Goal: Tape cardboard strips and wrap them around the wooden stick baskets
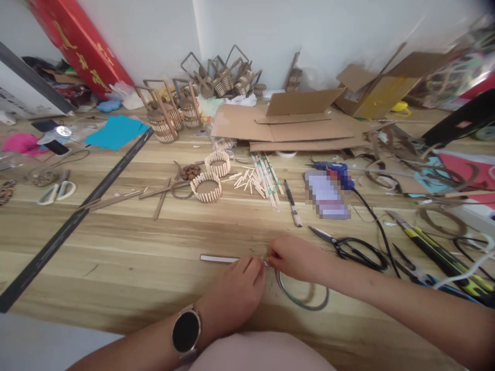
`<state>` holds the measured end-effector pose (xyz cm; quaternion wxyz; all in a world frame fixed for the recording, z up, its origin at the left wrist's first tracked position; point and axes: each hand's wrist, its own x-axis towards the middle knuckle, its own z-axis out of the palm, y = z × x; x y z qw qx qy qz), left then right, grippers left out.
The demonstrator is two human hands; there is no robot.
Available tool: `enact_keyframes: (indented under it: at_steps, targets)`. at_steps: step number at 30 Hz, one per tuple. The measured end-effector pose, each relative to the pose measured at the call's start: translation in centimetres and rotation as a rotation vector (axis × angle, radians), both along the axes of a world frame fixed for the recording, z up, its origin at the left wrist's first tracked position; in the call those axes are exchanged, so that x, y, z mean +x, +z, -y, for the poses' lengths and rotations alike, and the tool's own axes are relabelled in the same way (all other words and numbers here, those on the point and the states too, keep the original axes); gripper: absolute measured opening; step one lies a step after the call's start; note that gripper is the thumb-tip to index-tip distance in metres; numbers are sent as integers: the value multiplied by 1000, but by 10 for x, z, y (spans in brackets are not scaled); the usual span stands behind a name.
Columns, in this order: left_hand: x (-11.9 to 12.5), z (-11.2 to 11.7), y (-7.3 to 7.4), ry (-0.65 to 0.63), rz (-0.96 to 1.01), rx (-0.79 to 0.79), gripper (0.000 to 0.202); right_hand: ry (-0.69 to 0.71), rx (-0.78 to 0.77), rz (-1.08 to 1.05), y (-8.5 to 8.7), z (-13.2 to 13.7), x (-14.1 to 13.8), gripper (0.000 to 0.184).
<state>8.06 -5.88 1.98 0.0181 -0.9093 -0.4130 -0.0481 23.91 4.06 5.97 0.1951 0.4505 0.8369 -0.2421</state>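
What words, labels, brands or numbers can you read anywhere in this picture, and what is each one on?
Nothing reads clearly.
Red box: gold characters, too blurred to read.
Flat rectangular item: pixelated, unreadable.
White object at the far left: dark print, too small to read.
Watch: dark face, no digits showing.
White strip: blank.

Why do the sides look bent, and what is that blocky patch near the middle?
Head view: a wide lens bows the edges, so the long black strip slants outward; the corners, chiefly top right, are smeared; the blocky patch is deliberate pixelation over a flat item; light is soft and even, with faint shadows under the left hand and right hand.
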Motion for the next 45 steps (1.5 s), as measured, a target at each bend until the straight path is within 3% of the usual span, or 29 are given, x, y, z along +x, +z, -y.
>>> enact_keyframes:
  at_steps: [4,9,20,26,30,45]
  targets:
    - [5,0,-6,1,-14,19,30,-12,-42,-62,-2,-3,3,28]
    - [3,0,-11,-28,-33,6,33,-34,-207,-180,-1,-10,23,34]
    - [3,-1,-8,-25,-40,-30,27,-156,-391,-353,0,4,48,32]
    - [4,-2,-6,-27,-41,-15,26,-243,-357,-350,9,4,57,20]
    - [7,-2,-7,-40,-46,11,28,-290,-342,-316,6,4,67,18]
    - [9,-4,-1,-43,-82,21,36,-238,-274,-172,-9,-7,102,26]
